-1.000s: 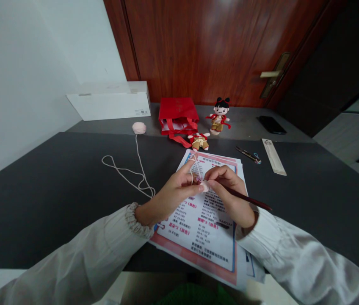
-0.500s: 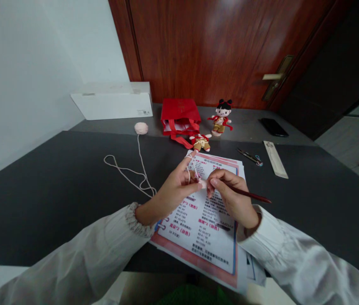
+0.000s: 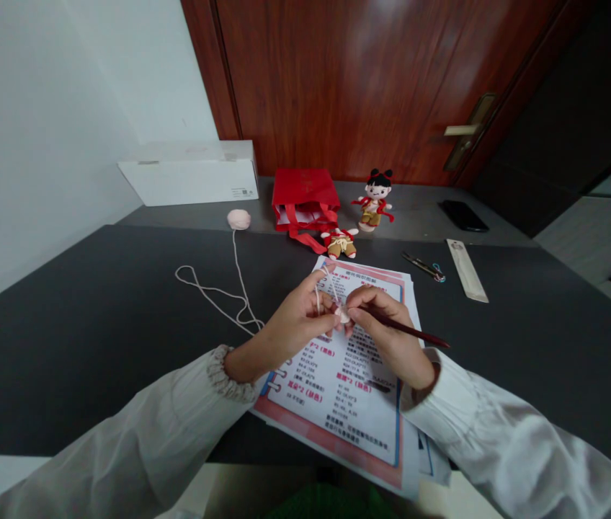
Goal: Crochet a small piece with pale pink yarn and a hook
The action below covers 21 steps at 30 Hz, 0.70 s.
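Between thumb and fingers, my left hand (image 3: 302, 313) pinches a small pale pink crochet piece (image 3: 342, 313). Yarn (image 3: 336, 285) loops over its raised index finger. My right hand (image 3: 384, 328) grips a dark brown crochet hook (image 3: 413, 331), whose handle points out to the right. The hook's tip meets the crochet piece, hidden by the fingers. Under both hands lie printed pattern sheets (image 3: 338, 440). A slack strand runs across the table to a ball of pale pink yarn (image 3: 239, 219) at the back left.
Behind the sheets are a headless doll body (image 3: 341, 244), a red gift bag (image 3: 305, 189) and a finished crochet doll (image 3: 375, 200). Small thread snips (image 3: 423, 265), a pale flat packet (image 3: 466, 270) and a black phone (image 3: 463, 215) lie to the right. A white box (image 3: 189, 173) stands back left.
My right hand has shifted slightly left, bringing the hook closer against the crochet piece, so the two hands now almost meet. The yarn ball and other objects stay in place.
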Available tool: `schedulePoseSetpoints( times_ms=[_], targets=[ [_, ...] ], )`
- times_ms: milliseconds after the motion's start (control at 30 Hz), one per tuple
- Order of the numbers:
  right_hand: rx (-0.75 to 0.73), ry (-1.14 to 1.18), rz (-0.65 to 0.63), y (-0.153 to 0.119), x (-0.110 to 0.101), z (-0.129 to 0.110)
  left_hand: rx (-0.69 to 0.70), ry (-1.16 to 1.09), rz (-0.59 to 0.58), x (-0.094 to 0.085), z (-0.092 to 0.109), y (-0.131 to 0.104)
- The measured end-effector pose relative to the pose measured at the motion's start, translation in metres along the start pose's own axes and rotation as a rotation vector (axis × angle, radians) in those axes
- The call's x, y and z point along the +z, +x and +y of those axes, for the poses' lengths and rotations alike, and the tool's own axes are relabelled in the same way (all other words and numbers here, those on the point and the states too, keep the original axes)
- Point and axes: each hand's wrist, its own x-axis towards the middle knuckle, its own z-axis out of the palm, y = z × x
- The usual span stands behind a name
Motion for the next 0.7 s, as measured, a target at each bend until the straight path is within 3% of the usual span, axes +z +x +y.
schedulePoseSetpoints(
  times_ms=[133,267,400,700],
  targets=[
    [-0.025,0.004,0.015,-0.004,0.004,0.0,-0.019,-0.014,0.028,0.0,-0.001,-0.001],
    [-0.187,-0.229,0.054,-0.008,0.004,-0.002,-0.047,-0.047,0.1,0.002,0.0,-0.002],
    [-0.311,-0.367,0.003,-0.011,0.002,-0.008,-0.026,-0.003,0.138,0.002,0.001,-0.004],
    [-0.369,-0.529,0.049,-0.017,0.008,-0.002,0.013,0.065,-0.016,-0.008,-0.002,-0.009]
  ],
)
